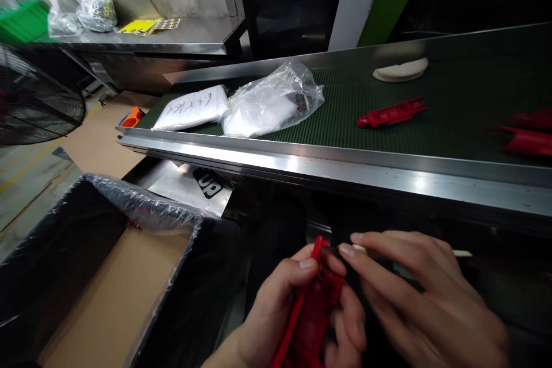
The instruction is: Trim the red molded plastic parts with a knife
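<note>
My left hand point(287, 313) grips a red plastic part point(313, 310) low in the view, below the conveyor's edge. My right hand point(422, 305) touches the part's top end with its fingertips and seems to hold a thin pale stick point(461, 253) that pokes out to the right. On the green conveyor belt point(336, 109) lies a similar red part point(392, 112). More red parts point(528, 132) lie at the right edge.
Two plastic bags point(271, 100) with white contents rest on the belt's left end, and a white curved piece point(401, 70) lies farther back. A cardboard box point(103, 276) lined with black plastic stands at lower left. A fan point(34, 98) is at far left.
</note>
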The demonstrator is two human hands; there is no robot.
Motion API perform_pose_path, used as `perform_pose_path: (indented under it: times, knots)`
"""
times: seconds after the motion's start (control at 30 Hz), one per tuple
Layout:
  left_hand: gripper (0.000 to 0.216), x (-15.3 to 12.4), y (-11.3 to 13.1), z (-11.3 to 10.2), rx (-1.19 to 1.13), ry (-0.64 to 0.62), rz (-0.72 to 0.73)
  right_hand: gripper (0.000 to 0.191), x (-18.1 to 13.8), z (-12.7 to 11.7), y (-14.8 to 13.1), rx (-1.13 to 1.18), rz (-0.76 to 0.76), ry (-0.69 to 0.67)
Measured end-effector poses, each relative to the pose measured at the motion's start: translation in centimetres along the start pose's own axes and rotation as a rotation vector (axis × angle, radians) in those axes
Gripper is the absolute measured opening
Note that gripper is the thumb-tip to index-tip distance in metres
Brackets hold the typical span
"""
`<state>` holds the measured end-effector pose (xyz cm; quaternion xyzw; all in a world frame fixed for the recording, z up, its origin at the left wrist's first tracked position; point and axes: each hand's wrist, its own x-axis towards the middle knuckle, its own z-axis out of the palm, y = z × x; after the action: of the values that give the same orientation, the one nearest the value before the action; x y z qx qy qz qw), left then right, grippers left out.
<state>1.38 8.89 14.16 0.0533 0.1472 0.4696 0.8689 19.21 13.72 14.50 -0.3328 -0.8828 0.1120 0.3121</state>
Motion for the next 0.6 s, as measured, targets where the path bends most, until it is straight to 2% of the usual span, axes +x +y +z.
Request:
perform_pose_path:
  times: [0.2,0.4,0.6]
  knots:
    - [0.03,0.0,0.1,0.0,0.002,0.004,-0.03,0.046,-0.1,0.2,0.3,-0.034,-0.034,0.019]
    - [0.053,0.0,0.2,-0.5,0.071,0.11,-0.172,0.045,-0.8,0.6,0.5,-0.03,0.005,0.037]
    - [0.06,-0.1,-0.1,-0.2,0.021,0.142,-0.208,0.05,-1.3,0.6,1.0,-0.096,-0.094,0.003]
